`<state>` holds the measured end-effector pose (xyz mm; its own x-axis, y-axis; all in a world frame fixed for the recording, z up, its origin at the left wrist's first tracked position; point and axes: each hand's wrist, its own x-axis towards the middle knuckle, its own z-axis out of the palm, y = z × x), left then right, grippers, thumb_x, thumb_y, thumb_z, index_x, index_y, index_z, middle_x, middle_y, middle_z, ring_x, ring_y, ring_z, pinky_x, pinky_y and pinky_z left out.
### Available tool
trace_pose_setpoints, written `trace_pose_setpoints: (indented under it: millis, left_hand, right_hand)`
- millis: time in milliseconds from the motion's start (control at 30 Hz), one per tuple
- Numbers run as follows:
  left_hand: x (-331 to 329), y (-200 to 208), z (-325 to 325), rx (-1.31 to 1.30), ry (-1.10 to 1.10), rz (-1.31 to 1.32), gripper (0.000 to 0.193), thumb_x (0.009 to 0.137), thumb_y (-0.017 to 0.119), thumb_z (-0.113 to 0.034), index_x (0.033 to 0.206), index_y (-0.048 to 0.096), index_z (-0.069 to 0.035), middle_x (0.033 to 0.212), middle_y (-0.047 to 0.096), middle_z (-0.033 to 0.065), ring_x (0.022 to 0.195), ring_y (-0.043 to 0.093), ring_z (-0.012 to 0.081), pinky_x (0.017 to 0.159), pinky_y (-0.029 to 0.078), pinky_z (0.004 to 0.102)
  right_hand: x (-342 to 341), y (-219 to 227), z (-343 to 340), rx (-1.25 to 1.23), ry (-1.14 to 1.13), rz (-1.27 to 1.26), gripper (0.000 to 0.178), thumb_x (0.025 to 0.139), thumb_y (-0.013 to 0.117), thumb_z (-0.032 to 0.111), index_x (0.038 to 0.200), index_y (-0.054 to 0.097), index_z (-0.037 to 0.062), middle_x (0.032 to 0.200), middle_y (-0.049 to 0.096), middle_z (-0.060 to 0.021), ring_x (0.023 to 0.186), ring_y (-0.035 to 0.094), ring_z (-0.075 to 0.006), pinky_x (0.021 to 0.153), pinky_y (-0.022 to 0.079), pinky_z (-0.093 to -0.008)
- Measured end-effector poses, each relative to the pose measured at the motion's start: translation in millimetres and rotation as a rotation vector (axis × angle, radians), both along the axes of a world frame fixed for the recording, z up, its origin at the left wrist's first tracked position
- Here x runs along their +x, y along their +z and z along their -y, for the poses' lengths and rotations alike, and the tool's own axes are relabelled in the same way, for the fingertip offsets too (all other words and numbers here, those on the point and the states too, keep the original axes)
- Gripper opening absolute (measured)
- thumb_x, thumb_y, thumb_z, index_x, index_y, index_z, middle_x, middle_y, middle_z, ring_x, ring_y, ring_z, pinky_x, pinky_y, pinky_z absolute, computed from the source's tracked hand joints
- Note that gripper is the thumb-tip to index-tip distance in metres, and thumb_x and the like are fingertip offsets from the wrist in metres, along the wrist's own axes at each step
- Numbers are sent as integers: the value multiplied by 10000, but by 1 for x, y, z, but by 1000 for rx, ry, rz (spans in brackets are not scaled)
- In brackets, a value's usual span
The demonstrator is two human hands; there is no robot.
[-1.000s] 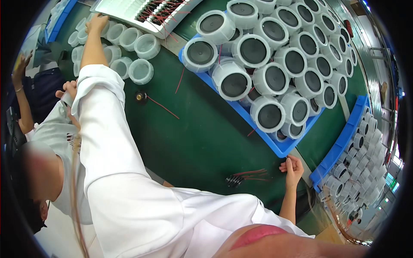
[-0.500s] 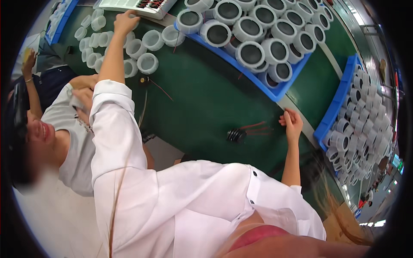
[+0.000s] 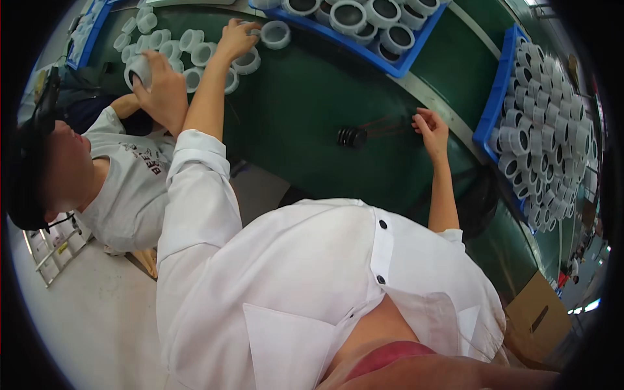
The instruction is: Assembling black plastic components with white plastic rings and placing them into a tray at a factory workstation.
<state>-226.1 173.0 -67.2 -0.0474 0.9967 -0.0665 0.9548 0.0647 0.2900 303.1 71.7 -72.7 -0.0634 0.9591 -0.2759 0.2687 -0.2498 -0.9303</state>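
Note:
My left hand (image 3: 237,40) is stretched out to the far left. Its fingers curl over the edge of a translucent white plastic ring, mostly hidden under them. Beside it stands another such ring (image 3: 275,35), and one more (image 3: 246,62) lies by the wrist. My right hand (image 3: 431,127) hovers at or rests on the right side of the green table, fingers loosely bent and apart, no object visible in them. To its left lies a small stack of black round parts (image 3: 351,136); thin red wires (image 3: 387,123) run from it toward my fingertips.
A blue tray (image 3: 406,62) of white-rimmed round parts stands at the back; another full blue tray (image 3: 489,123) is at right. Several loose rings (image 3: 192,40) cover the far left. A co-worker's hand (image 3: 166,91) beside my left forearm holds a white-rimmed part (image 3: 138,70).
My left hand has moved from the white tray's edge rightward and nearer, onto the rings. The co-worker's hand now holds up a white-rimmed part. The whole view has shifted; my right hand keeps its pose.

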Motion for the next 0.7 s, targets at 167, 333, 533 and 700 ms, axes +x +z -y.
trace_pose_setpoints:
  millis: [167, 333, 533, 700]
  left_hand:
    - [81, -3, 53, 109, -14, 159, 346, 825, 584, -268, 1156, 674, -318, 1335, 496, 200, 1257, 436, 398, 1020, 425, 475]
    - [171, 17, 106, 200, -43, 183, 492, 806, 637, -261, 1294, 583, -285, 1418, 427, 223, 1318, 385, 415, 1089, 298, 589]
    - [224, 61, 209, 482, -95, 576, 544, 826, 683, -145, 1339, 510, -95, 1417, 417, 209, 1314, 402, 388, 1093, 325, 468]
    - [202, 38, 253, 516, 222, 554, 527, 856, 659, -130, 1335, 474, -12, 1383, 431, 205, 1283, 437, 350, 1076, 351, 420]
  right_hand:
    - [5, 8, 24, 31, 13, 2, 259, 889, 680, 137, 1107, 650, 1, 880, 678, -44, 777, 650, -103, 670, 508, -223]
    - [13, 15, 52, 55, 22, 5, 265, 889, 681, 147, 1109, 653, 2, 890, 679, -46, 781, 648, -102, 683, 511, -225]
    - [20, 28, 77, 71, 26, -23, 266, 889, 682, 144, 1117, 654, 9, 910, 681, -51, 791, 641, -94, 693, 508, -224]
    - [14, 37, 78, 122, 20, -43, 251, 888, 680, 134, 1110, 661, 17, 905, 682, -45, 786, 638, -90, 687, 505, -221]
